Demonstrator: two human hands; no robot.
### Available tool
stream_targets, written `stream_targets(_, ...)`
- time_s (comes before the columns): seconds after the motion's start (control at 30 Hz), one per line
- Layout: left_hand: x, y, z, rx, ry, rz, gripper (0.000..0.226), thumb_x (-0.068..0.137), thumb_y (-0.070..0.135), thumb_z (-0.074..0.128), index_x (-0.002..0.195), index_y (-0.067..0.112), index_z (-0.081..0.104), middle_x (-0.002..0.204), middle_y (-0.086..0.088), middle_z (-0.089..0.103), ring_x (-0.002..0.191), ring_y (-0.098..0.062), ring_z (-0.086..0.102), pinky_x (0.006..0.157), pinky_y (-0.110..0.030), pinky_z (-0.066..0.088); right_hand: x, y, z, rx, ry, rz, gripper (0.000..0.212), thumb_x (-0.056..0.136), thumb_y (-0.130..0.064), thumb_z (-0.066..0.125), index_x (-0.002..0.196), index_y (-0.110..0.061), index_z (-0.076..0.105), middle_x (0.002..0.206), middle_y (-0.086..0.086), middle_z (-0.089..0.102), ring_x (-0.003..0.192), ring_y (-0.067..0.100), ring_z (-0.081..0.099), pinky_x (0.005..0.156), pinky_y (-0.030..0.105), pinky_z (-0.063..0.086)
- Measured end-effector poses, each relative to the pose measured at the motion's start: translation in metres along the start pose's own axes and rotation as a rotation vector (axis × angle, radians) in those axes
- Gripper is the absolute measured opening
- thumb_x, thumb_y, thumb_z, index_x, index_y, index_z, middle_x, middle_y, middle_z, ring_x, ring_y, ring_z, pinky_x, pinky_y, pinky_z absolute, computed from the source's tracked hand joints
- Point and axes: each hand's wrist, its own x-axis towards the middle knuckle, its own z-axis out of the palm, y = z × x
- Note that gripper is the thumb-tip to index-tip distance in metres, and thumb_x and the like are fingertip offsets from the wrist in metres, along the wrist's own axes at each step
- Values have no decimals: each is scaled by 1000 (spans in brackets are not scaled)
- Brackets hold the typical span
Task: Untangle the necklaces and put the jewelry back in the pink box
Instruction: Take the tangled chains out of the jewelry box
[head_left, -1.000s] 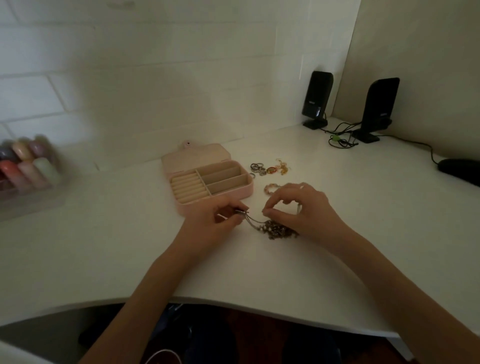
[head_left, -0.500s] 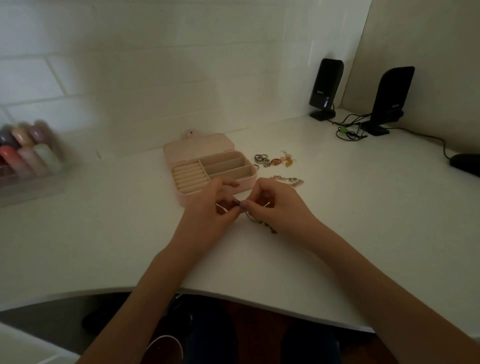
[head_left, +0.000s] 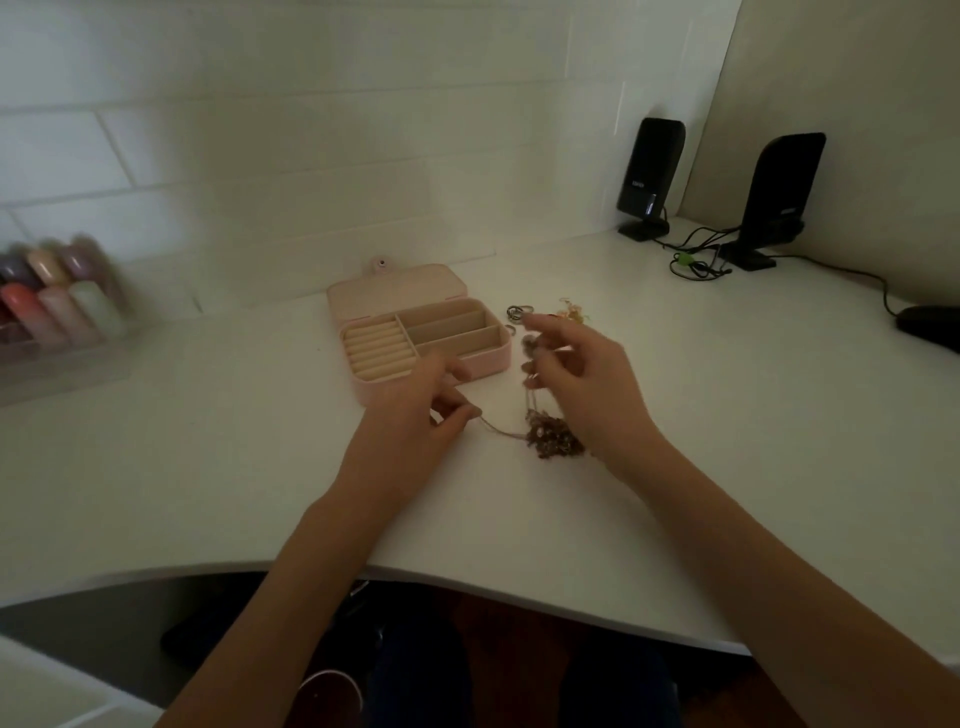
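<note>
Pink box (head_left: 426, 338) is lying open on the desk (head_left: 208, 467), its compartments showing no jewelry. Just in front, the left hand (head_left: 410, 421) is pinching one chain end between thumb and forefinger, while the right hand (head_left: 582, 384), blurred, is lifting other strands in curled fingers; its exact hold cannot be told. Between them the tangle (head_left: 553, 441) is resting on the desk. Rings (head_left: 519, 314) are lying beside the box. Judged best practice: keeping the chains slack, teasing loops apart gently, never tugging the knot tighter.
</note>
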Motion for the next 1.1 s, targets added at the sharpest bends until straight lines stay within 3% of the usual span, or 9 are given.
stream_targets(0.07, -1, -6, -1, 70, 21, 57, 17, 79, 5, 69, 83, 20, 61, 71, 14, 62, 74, -2, 57, 64, -12, 44, 5, -1, -13, 124, 95, 83, 29, 91, 4, 50, 111, -8, 68, 90, -2, 64, 72, 7, 65, 75, 24, 57)
stream_targets(0.17, -2, -10, -1, 171, 71, 52, 13, 77, 9, 66, 78, 22, 64, 69, 17, 59, 70, -6, 54, 64, -21, 44, 9, -1, -28, 321, 190, 152, 25, 88, 6, 54, 101, -9, 69, 82, 0, 64, 72, 8, 65, 75, 22, 55)
stream_targets(0.27, 0, -8, 1, 265, 116, 164, 12, 76, 27, 58, 84, 22, 66, 79, 21, 54, 81, -2, 47, 75, -21, 37, 8, -8, -32, 549, 119, 146, 20, 88, 7, 56, 98, -7, 66, 84, 6, 61, 74, 11, 66, 73, 20, 54)
stream_targets(0.33, 5, 5, 4, 62, 74, 135, 16, 82, 29, 61, 95, 22, 67, 91, 23, 58, 91, 0, 53, 84, -21, 41, 6, -13, -29, 612, 35, 98, 18, 87, 8, 56, 98, -4, 64, 85, 8, 61, 74, 13, 68, 72, 20, 55)
stream_targets(0.43, 19, 29, 17, -149, -61, 87, 19, 87, 24, 65, 105, 19, 65, 92, 22, 62, 89, 10, 59, 83, -12, 46, 6, -20, -25, 660, -54, 60, 19, 88, 7, 55, 100, -4, 63, 89, 9, 63, 76, 14, 69, 70, 20, 55)
stream_targets(0.5, 30, 36, 30, -208, -128, 105, 8, 87, 15, 64, 94, 14, 67, 82, 11, 67, 78, 5, 63, 79, -14, 50, 10, -25, -29, 656, -51, 46, 19, 88, 4, 56, 101, -7, 64, 91, 7, 64, 80, 15, 69, 70, 22, 55)
stream_targets(0.6, 46, 40, 38, -465, -156, -28, 12, 89, 5, 59, 82, 13, 65, 70, -3, 67, 66, -15, 67, 74, -33, 57, 23, -32, -44, 476, 70, -19, 20, 89, 0, 58, 104, -11, 65, 94, 4, 65, 83, 13, 69, 74, 25, 56)
stream_targets(0.8, 68, 38, 44, -539, -383, -94, 6, 89, 7, 60, 84, 8, 63, 63, 0, 61, 53, -11, 58, 58, -23, 55, 45, -23, -61, 300, 312, -67, 18, 92, -4, 56, 107, -9, 64, 108, 14, 63, 75, 19, 72, 67, 29, 58)
stream_targets(1.1, 71, 22, 44, -509, -451, -87, 10, 88, 17, 62, 80, 12, 62, 47, 3, 50, 38, -9, 40, 37, -19, 37, 48, -2, -71, 399, 607, 42, 13, 96, -6, 51, 104, -10, 59, 109, 11, 57, 56, 15, 68, 55, 26, 56)
